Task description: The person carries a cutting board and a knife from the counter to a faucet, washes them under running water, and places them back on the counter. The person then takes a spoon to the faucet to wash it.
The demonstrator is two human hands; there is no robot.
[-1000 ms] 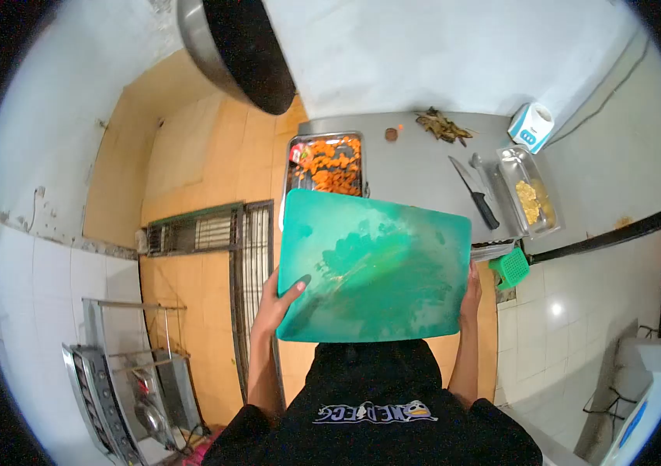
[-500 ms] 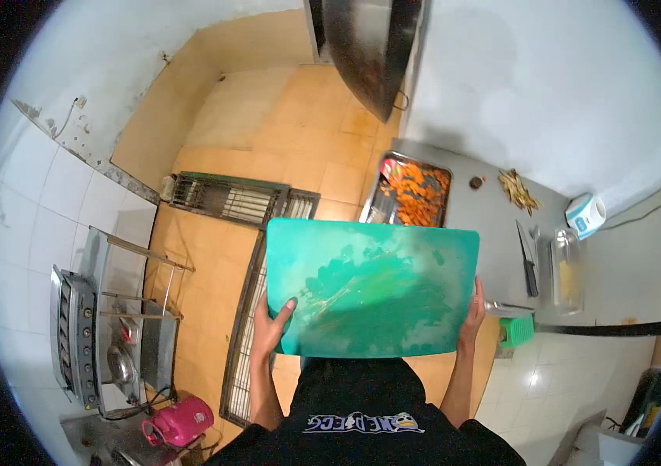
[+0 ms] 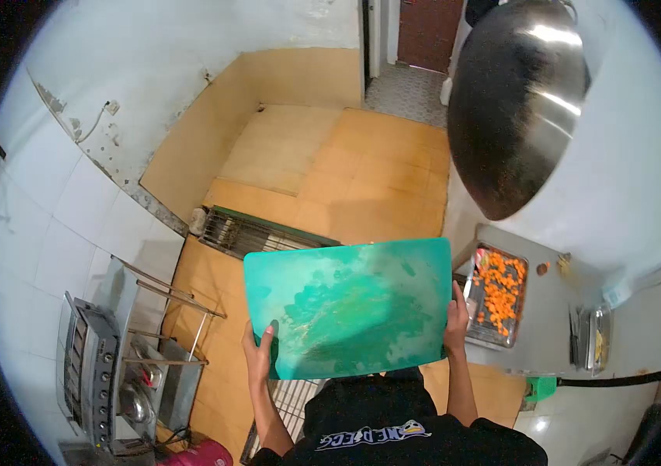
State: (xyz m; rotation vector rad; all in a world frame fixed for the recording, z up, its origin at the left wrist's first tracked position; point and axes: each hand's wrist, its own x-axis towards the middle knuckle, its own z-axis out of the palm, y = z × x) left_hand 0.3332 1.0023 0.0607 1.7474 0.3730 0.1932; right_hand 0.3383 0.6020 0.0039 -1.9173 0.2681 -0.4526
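A wet green cutting board (image 3: 353,307) is held out flat in front of my body, with damp patches and bits of residue on its surface. My left hand (image 3: 260,349) grips its near left corner, the thumb lying on top. On the right edge, my right hand (image 3: 456,322) is closed round the board, its fingers partly hidden. Beyond that hand, on the grey counter, sits a metal tray (image 3: 493,338) of chopped orange pieces (image 3: 501,287), perhaps carrot.
A large dark wok (image 3: 513,109) hangs at the upper right. On the counter (image 3: 541,334) lie a knife (image 3: 573,338) and a clear container (image 3: 599,342). A gas stove (image 3: 93,373) and metal rack stand left. A floor drain grate (image 3: 260,237) lies ahead, and a pink gas cylinder (image 3: 198,454) at lower left.
The view has turned left and up, bringing the whole wok and a doorway into sight. The counter shifts right and down, out from behind the board. Both hands still hold the board.
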